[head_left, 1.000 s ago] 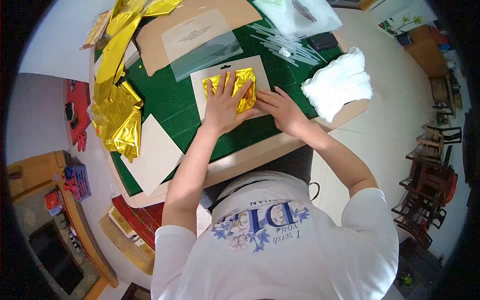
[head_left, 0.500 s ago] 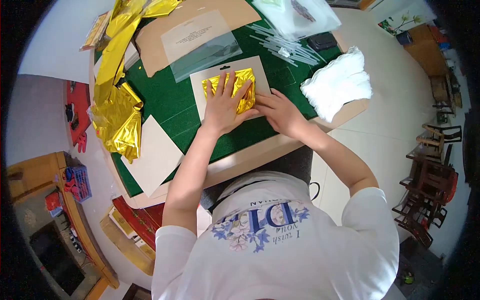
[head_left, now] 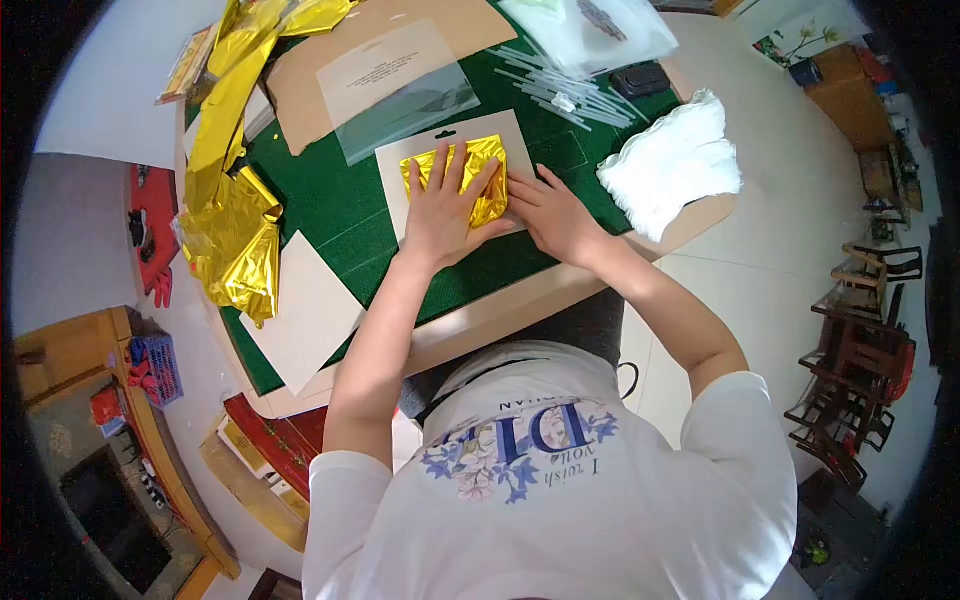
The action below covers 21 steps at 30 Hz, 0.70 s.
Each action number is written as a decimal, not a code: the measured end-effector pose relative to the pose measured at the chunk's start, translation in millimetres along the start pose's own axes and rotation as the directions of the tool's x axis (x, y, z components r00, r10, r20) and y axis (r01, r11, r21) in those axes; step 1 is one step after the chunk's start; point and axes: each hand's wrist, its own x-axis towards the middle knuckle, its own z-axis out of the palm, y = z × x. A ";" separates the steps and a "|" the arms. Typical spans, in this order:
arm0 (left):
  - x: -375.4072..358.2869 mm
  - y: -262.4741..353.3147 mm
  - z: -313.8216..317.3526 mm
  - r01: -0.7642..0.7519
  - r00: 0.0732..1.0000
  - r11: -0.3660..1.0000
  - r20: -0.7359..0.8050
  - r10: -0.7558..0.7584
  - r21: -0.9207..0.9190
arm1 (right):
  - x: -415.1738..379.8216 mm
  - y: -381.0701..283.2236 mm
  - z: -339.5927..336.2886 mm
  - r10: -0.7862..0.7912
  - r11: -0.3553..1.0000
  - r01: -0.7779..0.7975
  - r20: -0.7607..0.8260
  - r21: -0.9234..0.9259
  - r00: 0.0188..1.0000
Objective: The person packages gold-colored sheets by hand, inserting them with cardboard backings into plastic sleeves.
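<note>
My left hand [head_left: 442,212] lies flat with fingers spread on a folded piece of shiny gold foil [head_left: 490,151]. Under the foil is a pale card [head_left: 394,163] with a dark hanging slot at its top edge. At the foil's right side rests my right hand [head_left: 553,217], its fingers stretched out and touching the foil's edge. Part of the foil is hidden beneath the left hand. A second pale card [head_left: 303,315] lies bare near the table's left front edge.
Loose gold foil [head_left: 240,235] runs along the left side of the green table mat [head_left: 350,230]. A clear plastic bag [head_left: 405,110] with a printed insert lies on brown cardboard [head_left: 300,95]. To the right are thin straws [head_left: 560,90], a black case [head_left: 642,81] and a white bundle [head_left: 672,165].
My right hand's fingers have straightened a little against the foil's right edge. The left hand stays spread on the foil. The whole view has shifted slightly.
</note>
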 end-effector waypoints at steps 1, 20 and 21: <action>-0.4 -0.6 0.1 0.000 1.000 1.000 0.000 0.000 0.002 | 1.3 1.8 1.8 -0.012 1.000 0.012 -0.001 -0.003 1.000; 0.4 1.7 -4.0 0.018 1.000 1.000 0.024 -0.017 -0.022 | -5.0 2.3 -9.1 -0.113 0.975 0.175 -0.380 0.133 0.918; -0.6 1.5 -2.6 0.001 1.000 1.000 -0.013 -0.001 -0.020 | -6.6 3.4 -6.4 -0.115 0.975 0.178 -0.378 0.134 0.919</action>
